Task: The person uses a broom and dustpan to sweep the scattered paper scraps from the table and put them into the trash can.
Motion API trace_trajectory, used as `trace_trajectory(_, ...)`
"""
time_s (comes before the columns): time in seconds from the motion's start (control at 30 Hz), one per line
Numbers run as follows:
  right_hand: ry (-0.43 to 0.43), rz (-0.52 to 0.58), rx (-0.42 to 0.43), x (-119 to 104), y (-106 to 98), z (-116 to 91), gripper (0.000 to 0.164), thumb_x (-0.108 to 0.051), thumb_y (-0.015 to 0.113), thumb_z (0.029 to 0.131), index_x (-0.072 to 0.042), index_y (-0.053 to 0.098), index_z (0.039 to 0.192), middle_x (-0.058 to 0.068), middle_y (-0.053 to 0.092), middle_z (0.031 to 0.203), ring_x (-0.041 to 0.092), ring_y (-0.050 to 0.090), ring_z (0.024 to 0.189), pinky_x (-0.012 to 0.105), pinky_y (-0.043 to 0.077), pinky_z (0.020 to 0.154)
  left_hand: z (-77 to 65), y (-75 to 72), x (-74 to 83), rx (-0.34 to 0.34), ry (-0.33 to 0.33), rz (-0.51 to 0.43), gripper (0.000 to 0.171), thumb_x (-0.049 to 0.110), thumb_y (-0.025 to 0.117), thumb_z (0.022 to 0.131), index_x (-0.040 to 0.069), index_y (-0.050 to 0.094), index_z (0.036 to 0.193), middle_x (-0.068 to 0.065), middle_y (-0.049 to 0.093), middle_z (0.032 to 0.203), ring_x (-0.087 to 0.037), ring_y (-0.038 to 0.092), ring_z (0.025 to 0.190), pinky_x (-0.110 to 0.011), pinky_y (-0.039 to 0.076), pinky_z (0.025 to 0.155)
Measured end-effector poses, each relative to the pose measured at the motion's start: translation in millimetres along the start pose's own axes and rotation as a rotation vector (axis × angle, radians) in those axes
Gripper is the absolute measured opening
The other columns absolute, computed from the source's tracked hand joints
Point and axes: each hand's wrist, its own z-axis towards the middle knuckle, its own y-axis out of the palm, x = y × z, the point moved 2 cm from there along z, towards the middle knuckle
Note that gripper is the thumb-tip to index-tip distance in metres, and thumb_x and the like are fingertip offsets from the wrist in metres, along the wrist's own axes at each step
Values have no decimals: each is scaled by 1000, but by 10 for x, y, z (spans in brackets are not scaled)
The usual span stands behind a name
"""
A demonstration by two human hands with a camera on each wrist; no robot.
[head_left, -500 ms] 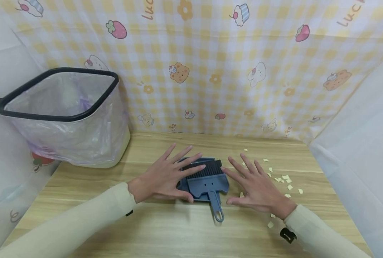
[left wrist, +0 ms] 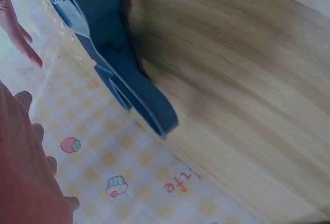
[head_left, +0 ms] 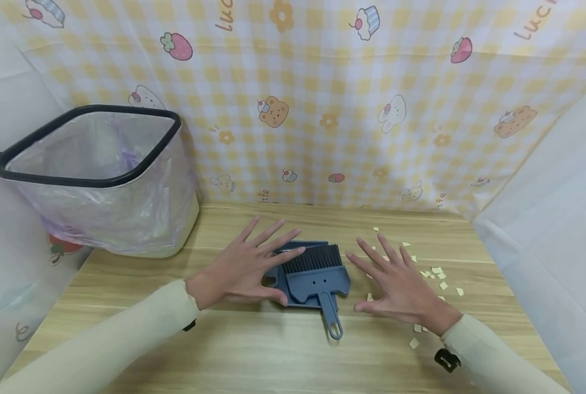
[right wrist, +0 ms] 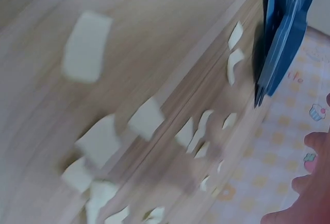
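Observation:
A blue hand brush (head_left: 319,277) with black bristles lies on top of a blue dustpan (head_left: 279,276) at the middle of the table, its looped handle toward the near edge. My left hand (head_left: 246,266) hovers with spread fingers over the dustpan's left side, hiding part of it. To the right of the brush, my right hand (head_left: 401,287) is spread too, over small pale yellow paper scraps (head_left: 437,270). Both hands hold nothing. In the right wrist view, several scraps (right wrist: 98,140) lie scattered beside the dustpan and brush (right wrist: 286,33).
A bin (head_left: 174,219) with a black rim and a clear purplish bag stands at the back left of the wooden table (head_left: 253,355). A checked cloth (head_left: 322,82) hangs along the back, and white cloth (head_left: 559,219) hangs at the sides.
Both hands have drawn slightly apart, the left one to the left and the right one to the right, with fingers still spread. The brush and dustpan have not moved.

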Motion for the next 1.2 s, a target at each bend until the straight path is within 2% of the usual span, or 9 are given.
trace_trajectory(0.17, 45, 8, -13, 110, -8, -107, 102, -73, 78, 88, -32, 38, 173, 2, 19, 184, 52, 10, 165, 89, 19, 116, -87, 27, -75, 22, -26, -9, 118, 96, -3, 88, 28, 39, 173, -5, 22, 183, -36, 20, 167, -74, 17, 128)
trace_trajectory(0.4, 72, -10, 2, 249, 7, -228, 104, -79, 73, 89, -30, 37, 174, 6, 26, 182, 54, 15, 164, 89, 24, 113, -216, 57, -171, 65, -75, -32, 114, 97, 6, 92, 25, 44, 171, -7, 23, 182, -38, 19, 167, -75, 19, 127)
trace_trajectory(0.53, 60, 45, 4, 315, 13, -262, 98, -66, 77, 93, -29, 37, 174, 7, 26, 182, 58, 19, 161, 85, 27, 116, -284, 58, -213, 49, -104, -38, 116, 97, 6, 91, 21, 45, 170, -10, 23, 182, -40, 21, 166, -75, 19, 127)
trace_trajectory(0.67, 12, 94, 12, 400, 35, -253, 91, -52, 80, 96, -26, 38, 173, 9, 27, 181, 59, 23, 160, 82, 31, 116, -326, 74, -252, -36, -129, -130, 105, 91, 41, 98, 22, 32, 175, -9, 15, 184, -41, 16, 167, -75, 14, 128)
trace_trajectory(0.77, -32, 120, 11, 458, 53, -219, 88, -52, 79, 98, -25, 41, 172, 9, 29, 180, 55, 22, 161, 83, 34, 115, -351, 94, -277, -119, -145, -268, 111, 75, 70, 96, 20, 20, 178, -8, 12, 184, -41, 15, 167, -75, 12, 128)
trace_trajectory(0.9, -97, 137, -16, 446, 64, -122, 85, -57, 75, 100, -26, 42, 172, 6, 28, 181, 49, 23, 163, 80, 37, 115, -361, 141, -315, -193, -182, -384, 106, 59, 78, 98, 8, 26, 175, -16, 30, 178, -43, 30, 162, -71, 24, 127)
trace_trajectory(1.07, -186, 124, -69, 283, 89, 39, 80, -54, 75, 102, -26, 44, 171, 4, 28, 181, 45, 26, 163, 72, 39, 119, -315, 245, -333, -242, -256, -397, 85, 40, 82, 101, -1, 44, 165, -22, 54, 161, -43, 56, 144, -61, 46, 118)
trace_trajectory(1.2, -265, 109, -106, 93, 122, 171, 75, -45, 77, 104, -26, 45, 170, 7, 30, 180, 47, 29, 162, 67, 39, 121, -249, 319, -299, -247, -281, -398, 77, 36, 84, 99, -4, 54, 157, -22, 65, 148, -39, 67, 130, -56, 55, 110)
